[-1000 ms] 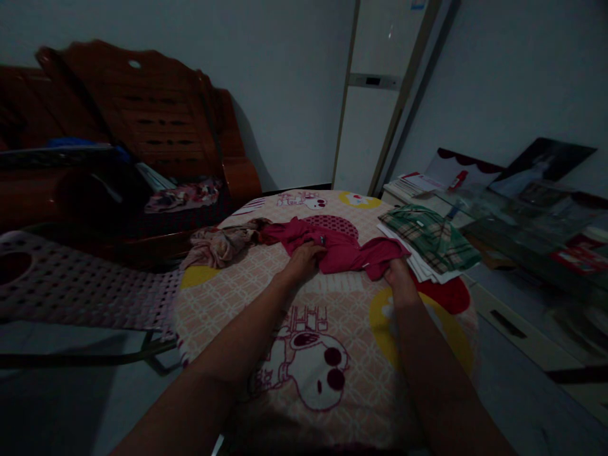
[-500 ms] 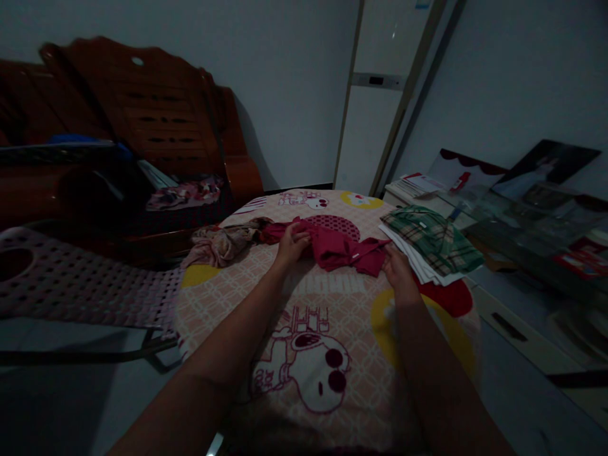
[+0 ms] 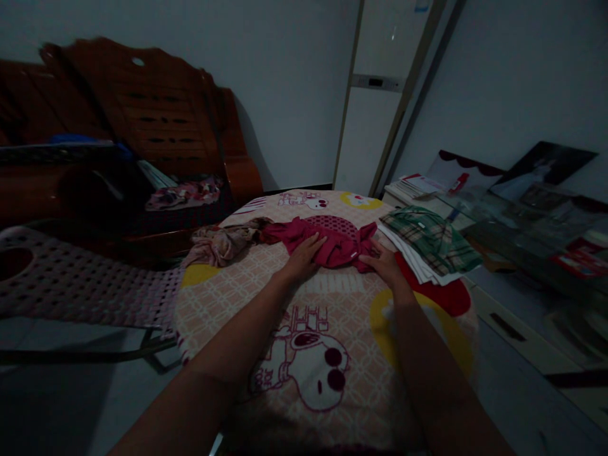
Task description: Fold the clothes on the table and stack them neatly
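A crumpled dark-pink garment (image 3: 335, 248) lies across the far half of a round table covered with a patterned cloth (image 3: 228, 316). My left hand (image 3: 304, 256) rests on its near edge, fingers stretched out over the fabric. At the garment's right end, my right hand (image 3: 384, 263) touches it with fingers apart. Left of the pink garment, and meeting it, is a bunched beige and brown patterned cloth (image 3: 223, 244). A folded green plaid garment (image 3: 430, 237) lies on a white folded stack (image 3: 411, 259) just beyond my right hand.
A pink woven chair (image 3: 95, 278) stands at the table's left. Behind it is a carved wooden sofa (image 3: 156, 120) with a floral cloth (image 3: 185, 193) on the seat. To the right runs a low cabinet (image 3: 503, 320) with a glass top, papers and a photo (image 3: 546, 168).
Both hands have lowered onto the pink garment, and their fingers have loosened and spread. My left hand has shifted right and nearer. The garment's raised right end now lies flatter and more bunched.
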### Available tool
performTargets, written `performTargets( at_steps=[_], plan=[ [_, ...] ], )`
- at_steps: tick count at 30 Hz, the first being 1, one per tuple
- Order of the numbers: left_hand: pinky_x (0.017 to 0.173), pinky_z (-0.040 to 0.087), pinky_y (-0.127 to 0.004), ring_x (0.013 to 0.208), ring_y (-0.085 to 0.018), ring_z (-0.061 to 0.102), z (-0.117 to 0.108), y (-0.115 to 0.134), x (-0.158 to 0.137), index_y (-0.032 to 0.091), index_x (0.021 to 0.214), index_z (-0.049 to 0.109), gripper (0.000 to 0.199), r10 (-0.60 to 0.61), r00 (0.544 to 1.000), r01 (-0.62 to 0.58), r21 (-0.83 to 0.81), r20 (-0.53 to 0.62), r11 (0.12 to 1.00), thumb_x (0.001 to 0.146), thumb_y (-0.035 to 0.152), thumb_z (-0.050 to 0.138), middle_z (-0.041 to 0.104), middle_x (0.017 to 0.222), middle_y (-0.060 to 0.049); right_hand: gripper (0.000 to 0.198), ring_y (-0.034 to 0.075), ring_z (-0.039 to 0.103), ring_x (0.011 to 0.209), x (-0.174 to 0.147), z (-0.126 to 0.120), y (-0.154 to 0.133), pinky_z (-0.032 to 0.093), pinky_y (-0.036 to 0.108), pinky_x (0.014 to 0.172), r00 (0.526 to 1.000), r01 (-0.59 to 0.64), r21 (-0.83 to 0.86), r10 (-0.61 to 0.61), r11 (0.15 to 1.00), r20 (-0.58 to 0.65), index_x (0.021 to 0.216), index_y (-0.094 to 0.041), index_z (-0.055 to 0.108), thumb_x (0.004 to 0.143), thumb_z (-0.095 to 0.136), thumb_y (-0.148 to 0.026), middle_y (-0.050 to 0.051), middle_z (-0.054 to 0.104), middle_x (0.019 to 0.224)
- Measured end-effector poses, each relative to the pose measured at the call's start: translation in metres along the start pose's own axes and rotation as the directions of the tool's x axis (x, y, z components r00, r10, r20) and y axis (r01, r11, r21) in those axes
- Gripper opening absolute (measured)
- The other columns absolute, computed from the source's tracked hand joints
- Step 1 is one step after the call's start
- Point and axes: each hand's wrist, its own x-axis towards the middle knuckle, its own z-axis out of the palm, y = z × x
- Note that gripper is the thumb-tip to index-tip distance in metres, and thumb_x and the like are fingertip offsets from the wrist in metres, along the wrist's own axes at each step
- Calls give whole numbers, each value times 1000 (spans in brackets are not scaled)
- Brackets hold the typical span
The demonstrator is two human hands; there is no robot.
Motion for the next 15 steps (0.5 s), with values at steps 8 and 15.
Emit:
performTargets(
  at_steps=[8,15],
  plan=[
    [109,44,-45,118,-25,61,-7,11,11,15,117,67,44,-166,960,117,-217,-224,969,78,11,47,69,125,-12,74,30,66,111,-3,4,-9,50,42,100,992,126,-213,-128,969,3,129,-17,68,55,68,-14,10,73,121],
    [87,53,-35,95,-22,66,-13,15,21,17,96,68,23,-506,803,183,-679,-314,711,86,27,50,73,102,-7,56,22,69,81,-3,14,-12,55,32,69,988,39,304,10,952,-156,111,-17,73,57,60,-23,6,77,99]
  ],
)
